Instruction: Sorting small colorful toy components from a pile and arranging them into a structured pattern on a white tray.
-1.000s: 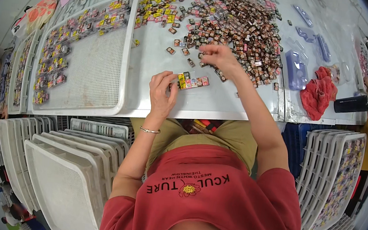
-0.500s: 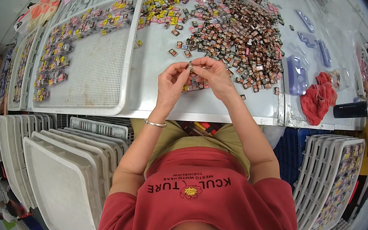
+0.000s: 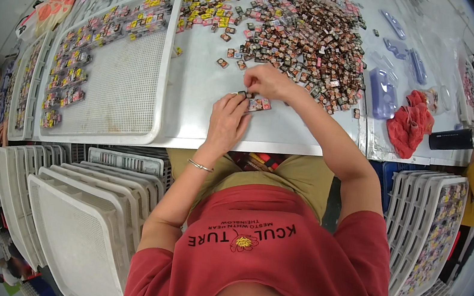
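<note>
On the pale table in front of me lies a short row of small rectangular pieces (image 3: 260, 104), with pink and printed faces. My left hand (image 3: 227, 121) bends over its left end, fingers pressed together on it beside a dark piece. Just above the row, my right hand (image 3: 271, 84) is closed in a pinch; anything between its fingertips is hidden. Beyond my hands spreads a big heap of similar small pieces (image 3: 307, 37), mostly dark-edged, with pink and yellow ones (image 3: 208, 10) toward its left side.
At left a white mesh tray (image 3: 131, 84) holds clusters of pieces along its far and left sides. Racked white trays (image 3: 73, 234) stand below the table edge. To the right lie a red cloth (image 3: 409, 127), purple plastic parts (image 3: 382, 96) and a black bottle (image 3: 451, 139). Other people work nearby.
My hands were together over the row, fingering a small piece. They have parted: the left has come down onto the row's left end, while the right hovers just above it in a pinch.
</note>
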